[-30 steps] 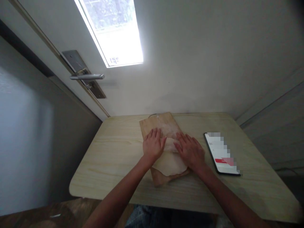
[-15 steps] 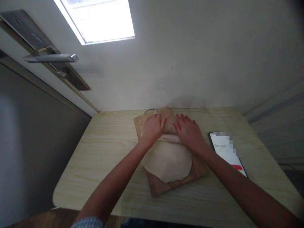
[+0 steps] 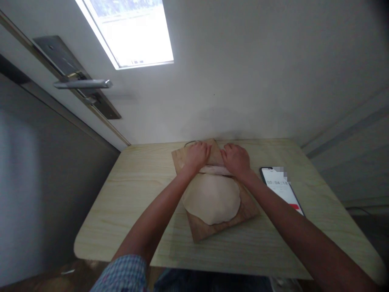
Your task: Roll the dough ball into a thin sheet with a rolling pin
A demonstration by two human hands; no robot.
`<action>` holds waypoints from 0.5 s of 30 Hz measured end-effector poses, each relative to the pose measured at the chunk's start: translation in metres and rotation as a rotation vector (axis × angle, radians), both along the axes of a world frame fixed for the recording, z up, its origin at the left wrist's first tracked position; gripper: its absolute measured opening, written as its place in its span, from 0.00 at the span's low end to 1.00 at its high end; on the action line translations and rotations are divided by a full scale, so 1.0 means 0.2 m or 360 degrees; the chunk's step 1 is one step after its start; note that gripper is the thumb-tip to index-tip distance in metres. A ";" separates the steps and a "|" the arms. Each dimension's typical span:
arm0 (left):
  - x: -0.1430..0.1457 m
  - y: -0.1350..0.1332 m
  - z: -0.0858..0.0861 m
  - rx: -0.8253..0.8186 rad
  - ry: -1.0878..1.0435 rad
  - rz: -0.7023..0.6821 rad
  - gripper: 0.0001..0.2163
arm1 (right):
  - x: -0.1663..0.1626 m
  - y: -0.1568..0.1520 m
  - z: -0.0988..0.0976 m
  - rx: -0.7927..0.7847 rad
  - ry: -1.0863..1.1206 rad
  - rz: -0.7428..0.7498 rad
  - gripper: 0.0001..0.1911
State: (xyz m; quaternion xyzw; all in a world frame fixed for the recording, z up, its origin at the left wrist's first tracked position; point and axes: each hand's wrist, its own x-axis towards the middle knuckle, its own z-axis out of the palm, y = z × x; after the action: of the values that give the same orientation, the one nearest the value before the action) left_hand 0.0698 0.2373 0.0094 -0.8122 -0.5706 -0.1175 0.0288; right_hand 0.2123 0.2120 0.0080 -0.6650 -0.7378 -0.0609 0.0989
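A flat, roundish sheet of pale dough lies on a wooden board set at an angle on the table. Across the dough's far edge runs a pale rolling pin, of which only the stretch between my wrists shows. Over its left end, my left hand is closed with the fingers curled down. My right hand is curled likewise over the right end, its thumb toward the middle. Both palms hide the pin's ends.
To the right of the board, a phone with a running timer lies on the light wood table. Directly behind the table stands a white door with a metal handle and a bright window pane.
My fingers, stretched out flat before, are now curled down over the rolling pin. The view has shifted slightly, so the door handle and phone appear moved.
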 end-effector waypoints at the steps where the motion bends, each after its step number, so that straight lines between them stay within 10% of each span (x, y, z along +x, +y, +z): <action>1: 0.00 -0.02 0.00 -0.0009 0.0012 0.0022 0.20 | 0.00 -0.02 0.00 -0.0043 0.0014 -0.0025 0.18; 15: -0.10 -0.58 -0.06 0.0094 -0.0015 0.0269 0.20 | -0.07 -0.54 -0.02 0.0060 0.0004 0.0111 0.21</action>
State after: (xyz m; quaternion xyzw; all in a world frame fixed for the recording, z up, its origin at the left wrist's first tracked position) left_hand 0.0495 0.1210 -0.0019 -0.7594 -0.6336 -0.1352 0.0597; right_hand 0.1991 0.1044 0.0031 -0.6369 -0.7591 -0.0707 0.1144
